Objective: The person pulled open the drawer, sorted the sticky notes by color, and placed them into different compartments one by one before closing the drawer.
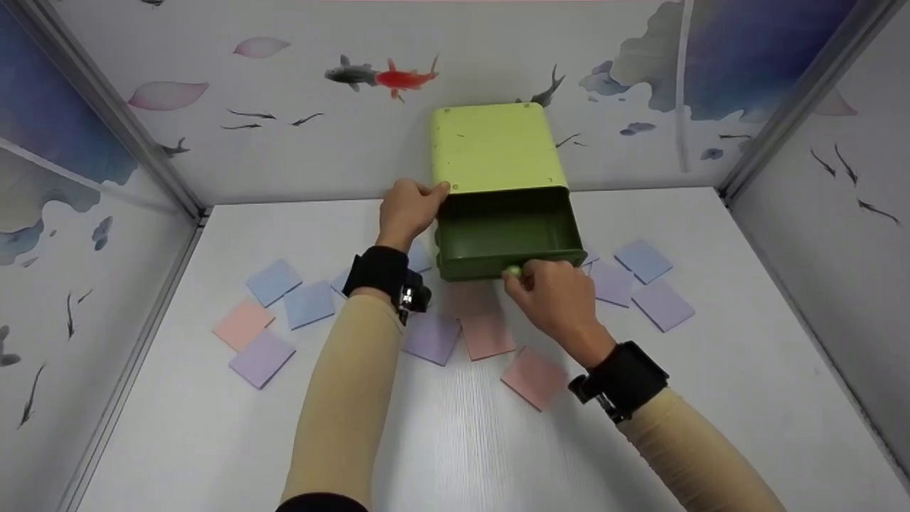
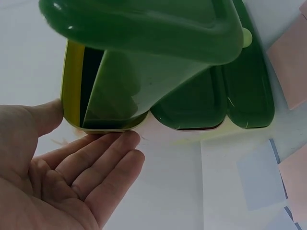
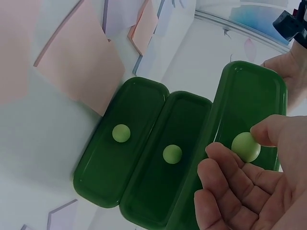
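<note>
A small yellow-green cabinet with dark green drawers stands at the back of the table. Its top drawer is pulled partway out, and the part of its inside that shows is bare. My right hand pinches that drawer's round light-green knob between thumb and fingers. On the cabinet's left side rests my left hand, thumb at the top front corner and fairly straight fingers along the side wall. Below, the middle drawer and bottom drawer are closed, each with its own knob.
Flat square paper pads lie scattered on the white table: blue, pink and purple, several on each side and in front of the cabinet. A patterned wall rises behind it, with side walls left and right.
</note>
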Demonstrator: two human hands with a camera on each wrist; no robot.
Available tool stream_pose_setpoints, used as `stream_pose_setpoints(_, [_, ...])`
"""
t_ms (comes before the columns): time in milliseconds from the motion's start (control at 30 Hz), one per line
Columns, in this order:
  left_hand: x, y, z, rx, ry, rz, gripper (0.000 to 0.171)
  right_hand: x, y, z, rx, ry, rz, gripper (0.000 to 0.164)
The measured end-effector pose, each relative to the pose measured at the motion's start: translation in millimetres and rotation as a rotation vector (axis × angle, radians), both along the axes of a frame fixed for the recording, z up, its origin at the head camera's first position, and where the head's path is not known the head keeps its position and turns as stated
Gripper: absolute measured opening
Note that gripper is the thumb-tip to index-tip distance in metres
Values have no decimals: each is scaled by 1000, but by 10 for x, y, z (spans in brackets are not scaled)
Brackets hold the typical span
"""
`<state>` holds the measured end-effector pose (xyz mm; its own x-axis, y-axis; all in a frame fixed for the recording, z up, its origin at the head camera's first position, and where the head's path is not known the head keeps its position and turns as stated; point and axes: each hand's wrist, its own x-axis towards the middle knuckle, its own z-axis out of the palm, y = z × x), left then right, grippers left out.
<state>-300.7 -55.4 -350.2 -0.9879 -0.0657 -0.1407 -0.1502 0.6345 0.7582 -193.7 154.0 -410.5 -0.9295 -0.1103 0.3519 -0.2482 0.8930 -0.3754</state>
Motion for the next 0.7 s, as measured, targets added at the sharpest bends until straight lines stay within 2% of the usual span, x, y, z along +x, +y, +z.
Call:
stream_pose_setpoints(233, [18, 4, 6, 6, -7, -2, 47, 16, 15, -34, -9, 1, -3, 36])
stream_pose_setpoints(467, [18, -5, -3, 9, 19, -13, 45, 42, 48, -65, -1, 33, 15, 34])
stream_pose_setpoints(567, [12, -11, -23, 9, 28, -16, 45, 65, 72, -72, 24, 8, 20, 33])
stream_pose_setpoints(700, [7, -11, -28, -1, 50, -18, 44, 87, 123, -89, 86, -70, 22, 28])
